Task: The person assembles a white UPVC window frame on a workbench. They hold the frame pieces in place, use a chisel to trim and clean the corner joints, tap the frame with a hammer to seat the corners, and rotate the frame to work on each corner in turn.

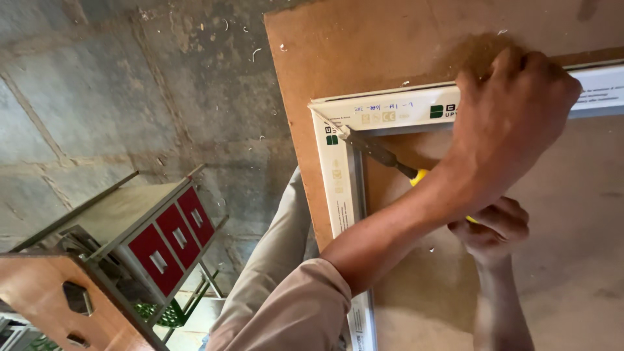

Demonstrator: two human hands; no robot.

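Left hand [513, 107]: it is laid flat, palm down, on the upper bar of the white frame, in the upper right of the picture; nothing is clasped by it, the fingers are only pressed on the bar.
Right hand [493, 229]: it is closed around the yellow handle of the chisel, in the lower right part of the picture, partly hidden under the left forearm.
Chisel [374, 149]: it is held by the right hand; its long axis runs diagonally, from the handle at the lower right to the blade at the upper left. The blade tip is pointed into the mitred corner of the frame and is seen touching the joint there.
White frame [341, 175]: two white profile bars are joined at a corner in the upper middle of the picture; one bar runs to the right, the other runs down.
Brown board [325, 45]: the frame is lying on it.
Red cabinet [172, 237]: it is seen at the lower left, on the concrete floor [97, 84], well apart from the hands.
Floor: small white shavings are scattered on it.
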